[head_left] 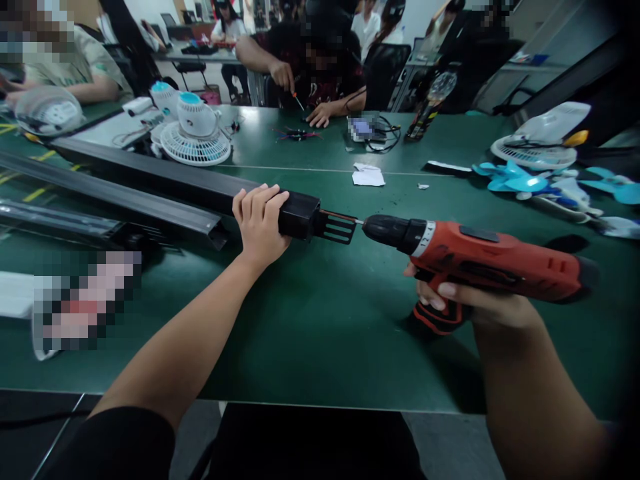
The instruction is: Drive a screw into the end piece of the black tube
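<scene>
My left hand (263, 223) is wrapped over the end of a long black rectangular housing (200, 183) that lies across the table. A slotted dark metal bracket (337, 228) sticks out of that end. My right hand (470, 300) grips a red and black cordless drill (485, 257) by its handle. The drill's chuck points left, and its thin bit (360, 222) reaches the bracket's outer edge; whether it sits in a screw is too small to tell.
More long black housings (110, 190) lie at left, with a pixelated phone-like object (95, 300) nearer me. White fan parts (193, 137) and blue fan blades (510, 177) rest farther back. Opposite, a person holds a screwdriver (299, 100). A bottle (433, 103) and paper (369, 175) are on the green table (310, 340).
</scene>
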Demonstrator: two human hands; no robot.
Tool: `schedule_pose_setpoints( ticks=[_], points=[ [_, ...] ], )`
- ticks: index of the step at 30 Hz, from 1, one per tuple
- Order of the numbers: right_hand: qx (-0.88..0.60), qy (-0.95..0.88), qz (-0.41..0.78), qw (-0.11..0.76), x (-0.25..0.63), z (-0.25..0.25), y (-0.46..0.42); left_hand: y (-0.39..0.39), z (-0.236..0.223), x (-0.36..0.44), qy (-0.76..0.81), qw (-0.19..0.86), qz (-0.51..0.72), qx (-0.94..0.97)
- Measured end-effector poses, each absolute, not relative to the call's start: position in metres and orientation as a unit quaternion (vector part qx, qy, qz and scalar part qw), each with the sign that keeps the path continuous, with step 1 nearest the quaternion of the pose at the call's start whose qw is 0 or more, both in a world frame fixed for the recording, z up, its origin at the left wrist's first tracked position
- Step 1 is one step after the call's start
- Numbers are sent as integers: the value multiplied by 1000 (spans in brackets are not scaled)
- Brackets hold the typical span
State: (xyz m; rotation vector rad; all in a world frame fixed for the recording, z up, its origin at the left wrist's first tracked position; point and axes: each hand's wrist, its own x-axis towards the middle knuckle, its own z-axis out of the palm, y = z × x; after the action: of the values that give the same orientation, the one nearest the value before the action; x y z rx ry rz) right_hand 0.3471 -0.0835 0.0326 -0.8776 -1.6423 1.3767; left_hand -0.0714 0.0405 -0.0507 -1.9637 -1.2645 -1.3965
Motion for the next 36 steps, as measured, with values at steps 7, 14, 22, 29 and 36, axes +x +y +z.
schedule_pose_setpoints(
  ticks=[7, 14, 22, 29, 36],
  points=[
    [-311, -682, 542, 379, 337, 42, -81, 39, -50, -70, -457, 233, -500, -698],
    [-244, -680, 551, 418, 341, 34, -75, 38, -47, -71, -476, 205, -494, -698],
    [-266, -707, 472, 454, 351, 25, -74, 37, -45, -70, -496, 179, -486, -697],
    [-204, -689, 534, 445, 349, 21, -71, 38, -48, -71, -480, 197, -491, -700],
    [-223, -694, 549, 409, 348, 27, -74, 39, -48, -70, -480, 219, -489, -695]
  ],
)
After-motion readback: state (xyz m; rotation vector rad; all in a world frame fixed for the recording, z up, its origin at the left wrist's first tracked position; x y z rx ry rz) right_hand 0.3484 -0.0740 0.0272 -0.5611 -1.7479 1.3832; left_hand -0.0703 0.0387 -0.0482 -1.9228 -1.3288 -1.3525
